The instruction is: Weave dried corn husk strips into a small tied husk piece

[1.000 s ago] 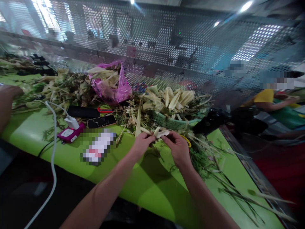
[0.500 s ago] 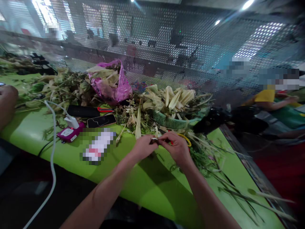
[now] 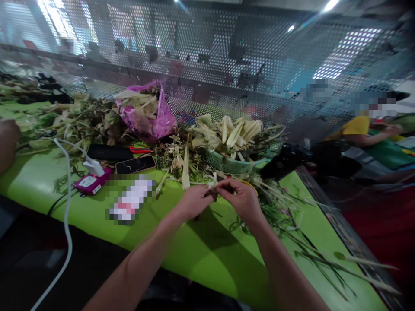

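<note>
My left hand [image 3: 193, 199] and my right hand [image 3: 241, 196] meet over the green table [image 3: 201, 250], fingers pinched together on a small pale strip of husk [image 3: 213, 185] held between them. Just behind my hands stands a green basket [image 3: 227, 163] heaped with pale husk pieces [image 3: 238, 131]. Loose stems and leaves [image 3: 285, 216] lie to the right of my right hand.
A pink plastic bag [image 3: 151, 114] of husks sits at the back, with a leaf pile [image 3: 78, 119] to its left. Phones [image 3: 136, 164], a pink device [image 3: 88, 183] and a white cable [image 3: 66, 216] lie left. A perforated metal screen [image 3: 207, 65] backs the table. Another person [image 3: 366, 129] sits at right.
The husk piece that stuck out between my hands a second ago is now folded small inside my pinched fingers. Both hands have drawn closer together.
</note>
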The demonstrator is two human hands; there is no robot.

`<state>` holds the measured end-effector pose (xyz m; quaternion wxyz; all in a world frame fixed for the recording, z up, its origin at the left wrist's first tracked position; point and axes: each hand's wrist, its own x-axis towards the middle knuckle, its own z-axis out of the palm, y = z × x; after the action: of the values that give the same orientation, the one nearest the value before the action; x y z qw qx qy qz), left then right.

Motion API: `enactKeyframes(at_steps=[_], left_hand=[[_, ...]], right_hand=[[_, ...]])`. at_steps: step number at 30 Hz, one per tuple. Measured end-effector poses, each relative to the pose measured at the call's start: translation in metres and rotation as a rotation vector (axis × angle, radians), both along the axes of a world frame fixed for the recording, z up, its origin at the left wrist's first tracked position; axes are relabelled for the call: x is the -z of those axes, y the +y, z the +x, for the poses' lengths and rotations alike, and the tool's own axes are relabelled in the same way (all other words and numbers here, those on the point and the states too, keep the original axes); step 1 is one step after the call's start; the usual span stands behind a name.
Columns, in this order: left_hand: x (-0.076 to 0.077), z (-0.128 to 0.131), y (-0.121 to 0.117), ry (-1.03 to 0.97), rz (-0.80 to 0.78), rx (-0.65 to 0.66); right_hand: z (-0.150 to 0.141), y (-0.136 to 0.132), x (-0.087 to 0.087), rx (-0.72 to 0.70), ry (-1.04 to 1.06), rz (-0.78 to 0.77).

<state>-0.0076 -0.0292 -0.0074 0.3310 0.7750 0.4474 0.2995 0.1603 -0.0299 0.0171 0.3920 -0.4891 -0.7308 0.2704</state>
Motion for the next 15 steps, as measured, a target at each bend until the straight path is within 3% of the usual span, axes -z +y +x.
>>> enactKeyframes(at_steps=[10,15], left_hand=[[-0.001,-0.010,0.003,-0.002,-0.302,0.058],[-0.002,-0.012,0.004,-0.094,-0.390,0.116]], right_hand=[[0.004,-0.004,-0.015,-0.153,-0.394,0.198],[0.001,-0.007,-0.014,-0.170,-0.551,0.306]])
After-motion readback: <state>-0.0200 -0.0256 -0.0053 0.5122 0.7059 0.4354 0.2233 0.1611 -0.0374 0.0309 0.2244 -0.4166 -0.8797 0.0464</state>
